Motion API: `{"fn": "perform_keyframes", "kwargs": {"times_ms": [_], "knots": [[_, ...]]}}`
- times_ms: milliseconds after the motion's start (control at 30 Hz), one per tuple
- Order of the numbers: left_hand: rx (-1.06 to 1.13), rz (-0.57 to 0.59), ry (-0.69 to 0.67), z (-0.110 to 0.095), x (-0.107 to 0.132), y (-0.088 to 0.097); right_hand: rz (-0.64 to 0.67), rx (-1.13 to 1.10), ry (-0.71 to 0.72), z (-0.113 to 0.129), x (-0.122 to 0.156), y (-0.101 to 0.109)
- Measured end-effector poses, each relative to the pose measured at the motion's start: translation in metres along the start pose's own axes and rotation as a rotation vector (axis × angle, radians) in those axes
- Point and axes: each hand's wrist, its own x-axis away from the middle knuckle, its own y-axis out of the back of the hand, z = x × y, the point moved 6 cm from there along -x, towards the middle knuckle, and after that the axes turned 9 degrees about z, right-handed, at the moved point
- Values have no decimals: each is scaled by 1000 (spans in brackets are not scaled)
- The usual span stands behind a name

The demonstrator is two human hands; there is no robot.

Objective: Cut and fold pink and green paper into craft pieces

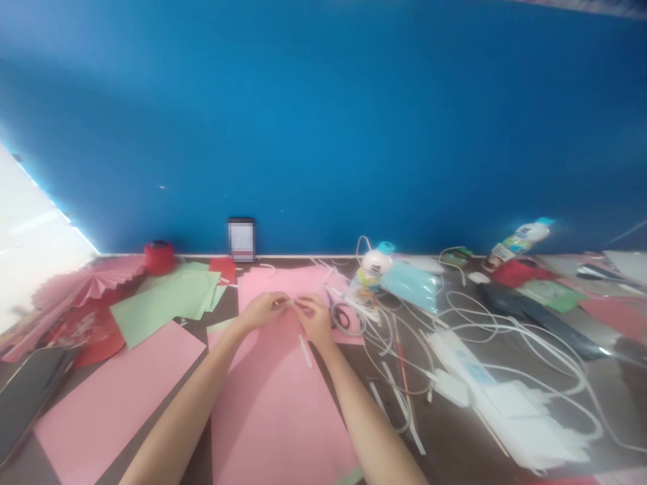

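Over a large sheet of pink paper (283, 411), my left hand (265, 310) and my right hand (314, 320) meet at the fingertips. Both are closed in a pinch on a small white strip (292, 303), which is blurred and mostly covered by the fingers. Below my right hand a thin white strip (306, 351) lies on the pink paper. Just right of that hand are the dark handles of a pair of scissors (342, 316), partly among white cables.
Green sheets (174, 296), a pink sheet (121, 404), a folded pink fan (96, 279) and a phone (33, 397) lie left. Right are glue bottles (374, 269), tangled cables, white strips (404, 404) and a power strip (465, 367). A blue wall (313, 135) rises behind.
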Motion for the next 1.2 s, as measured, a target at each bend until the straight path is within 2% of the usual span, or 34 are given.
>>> {"fn": "perform_keyframes", "kwargs": {"times_ms": [133, 267, 433, 567, 667, 800, 900, 967, 1067, 1133, 1200], "knots": [[22, -27, -25, 2, -3, -4, 16, -22, 8, 3, 1, -3], [30, -41, 30, 6, -2, -5, 24, -23, 17, 5, 0, -2], [-52, -49, 28, 2, -1, -4, 40, -33, 5, 3, 0, -3], [-33, -25, 46, 4, -2, -6, 65, -61, -11, 2, -1, -5], [-59, -8, 3, 2, -2, -7, 100, -64, -13, 2, -1, -7], [-220, -14, -1, -4, -1, -6, 121, -38, -12, 1, 0, -10], [-450, -28, 41, -8, 1, -6, 101, -49, -41, -1, 1, -11], [-581, -33, 15, -13, 2, -8, 90, -63, -57, -3, 1, -11], [-617, -22, -9, -18, 2, -12, 113, -78, -51, -4, 0, -12], [-537, -52, 50, -16, 2, -4, 113, -73, -53, -5, -1, -11], [-418, -148, 145, -14, 7, 16, 74, -57, -82, -8, -2, -7]]}}
